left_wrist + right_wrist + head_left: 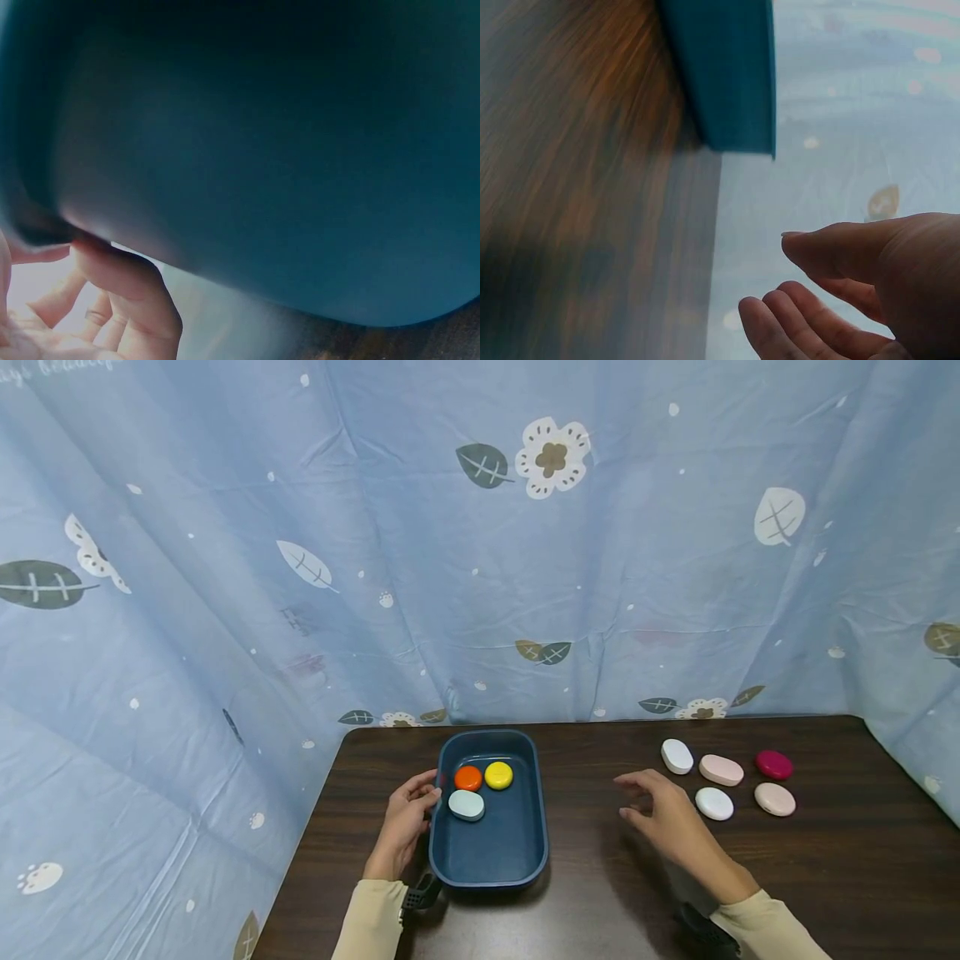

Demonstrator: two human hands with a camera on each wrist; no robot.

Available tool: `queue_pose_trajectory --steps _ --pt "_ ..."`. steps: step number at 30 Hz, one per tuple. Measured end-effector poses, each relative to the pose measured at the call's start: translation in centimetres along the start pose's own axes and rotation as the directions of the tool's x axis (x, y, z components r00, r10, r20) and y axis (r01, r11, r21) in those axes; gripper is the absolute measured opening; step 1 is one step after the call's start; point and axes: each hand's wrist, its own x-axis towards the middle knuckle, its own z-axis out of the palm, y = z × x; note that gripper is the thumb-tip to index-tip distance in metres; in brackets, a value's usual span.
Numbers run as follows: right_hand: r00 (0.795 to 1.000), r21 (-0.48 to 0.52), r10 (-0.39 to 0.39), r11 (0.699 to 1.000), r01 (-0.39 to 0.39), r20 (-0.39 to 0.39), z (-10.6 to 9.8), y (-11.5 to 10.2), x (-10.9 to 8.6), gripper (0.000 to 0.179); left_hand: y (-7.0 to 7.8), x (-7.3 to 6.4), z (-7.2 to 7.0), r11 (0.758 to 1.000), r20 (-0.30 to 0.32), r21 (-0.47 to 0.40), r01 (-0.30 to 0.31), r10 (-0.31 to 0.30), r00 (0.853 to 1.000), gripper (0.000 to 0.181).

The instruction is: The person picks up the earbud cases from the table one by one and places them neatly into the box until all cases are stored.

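Observation:
A dark blue rectangular tray with rounded corners sits on the left side of the table. In it lie three smooth rounded pieces, like small soaps or pebbles: an orange one, a yellow one and a pale mint one. My left hand pinches the tray's left rim; in the left wrist view its thumb and finger meet at the tray wall. Over the table, right of the tray, hovers my right hand, fingers relaxed and holding nothing. The right wrist view shows its thumb and fingertips apart.
Several similar pieces lie to the right: two white, two pale pink and a crimson one. The dark wooden table ends against a blue patterned curtain behind and at the sides.

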Motion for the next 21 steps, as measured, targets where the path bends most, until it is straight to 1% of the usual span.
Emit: queue_pose_trajectory --steps 6,9,14,21 --pt "0.998 -0.032 0.058 0.998 -0.058 -0.007 -1.7 2.1 -1.2 0.044 -0.1 0.1 -0.1 1.0 0.007 -0.007 -0.003 0.003 1.0 0.041" --pt "0.997 -0.069 0.079 0.994 -0.08 -0.02 -2.4 3.1 -1.7 0.044 -0.1 0.1 -0.1 1.0 0.005 -0.008 -0.003 0.003 1.0 0.041" --pt "0.994 -0.125 0.088 0.988 -0.095 -0.06 -3.5 4.5 -2.5 0.046 -0.1 0.1 -0.1 1.0 0.003 -0.004 0.0 0.0 1.0 0.041" --pt "0.992 -0.143 0.088 0.985 -0.101 -0.095 -4.7 5.9 -3.1 0.047 -0.1 0.1 -0.1 1.0 0.004 -0.006 -0.001 0.001 1.0 0.041"
